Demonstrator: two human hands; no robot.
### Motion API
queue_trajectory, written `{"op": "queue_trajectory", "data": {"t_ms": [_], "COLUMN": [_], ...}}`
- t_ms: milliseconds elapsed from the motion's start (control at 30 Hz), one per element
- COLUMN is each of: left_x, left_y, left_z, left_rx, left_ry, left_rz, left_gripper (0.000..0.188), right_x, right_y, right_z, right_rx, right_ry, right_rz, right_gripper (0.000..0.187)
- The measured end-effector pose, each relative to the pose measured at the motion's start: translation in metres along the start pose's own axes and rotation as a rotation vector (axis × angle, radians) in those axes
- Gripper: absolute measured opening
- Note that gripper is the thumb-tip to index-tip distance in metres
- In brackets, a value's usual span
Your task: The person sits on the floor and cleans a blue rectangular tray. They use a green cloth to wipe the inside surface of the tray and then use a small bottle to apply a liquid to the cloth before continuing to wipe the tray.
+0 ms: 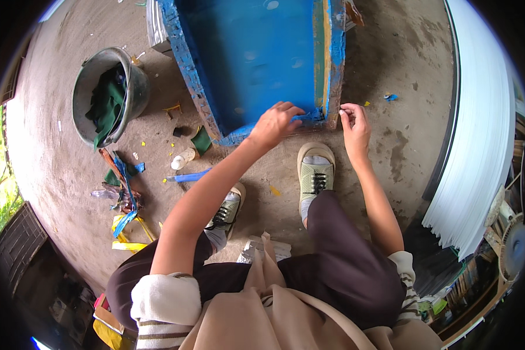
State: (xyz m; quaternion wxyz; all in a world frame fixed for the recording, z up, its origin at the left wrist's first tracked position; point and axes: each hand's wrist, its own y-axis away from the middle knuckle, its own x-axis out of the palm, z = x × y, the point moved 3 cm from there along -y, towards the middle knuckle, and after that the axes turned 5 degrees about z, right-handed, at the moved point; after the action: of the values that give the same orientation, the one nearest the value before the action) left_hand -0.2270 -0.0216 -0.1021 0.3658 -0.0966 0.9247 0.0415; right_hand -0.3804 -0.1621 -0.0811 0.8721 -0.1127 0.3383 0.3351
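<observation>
A wooden frame [331,76] around a flat blue panel [251,64] tilts up in front of me, its sides covered with worn, flaking blue. My left hand [274,127] is over the near edge, its fingers closed around a crumpled blue strip [314,115] by the near right corner. Slight blur hides exactly how the fingertips grip it. Just outside that corner, my right hand [356,128] has its thumb and forefinger pinched together beside the frame. Whatever lies between those fingertips is too small to make out.
A grey bucket [139,90] with dark green cloth [106,108] stands at left. Near it lie a clear bottle [184,158], a blue strip [188,177], yellow straps [128,245] and scraps. White stacked sheets [478,122] line the right side; a fan [514,248] is beyond. My shoes [317,166] flank the near floor.
</observation>
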Motion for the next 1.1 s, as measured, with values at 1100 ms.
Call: {"op": "queue_trajectory", "data": {"t_ms": [1100], "left_x": [0.029], "left_y": [-0.051], "left_z": [-0.020], "left_rx": [-0.169], "left_ry": [-0.130], "left_rz": [0.023], "left_gripper": [0.029], "right_x": [0.028], "right_y": [-0.016], "right_z": [-0.045], "right_rx": [0.130], "right_ry": [0.022], "right_rz": [0.097], "right_gripper": [0.059]}}
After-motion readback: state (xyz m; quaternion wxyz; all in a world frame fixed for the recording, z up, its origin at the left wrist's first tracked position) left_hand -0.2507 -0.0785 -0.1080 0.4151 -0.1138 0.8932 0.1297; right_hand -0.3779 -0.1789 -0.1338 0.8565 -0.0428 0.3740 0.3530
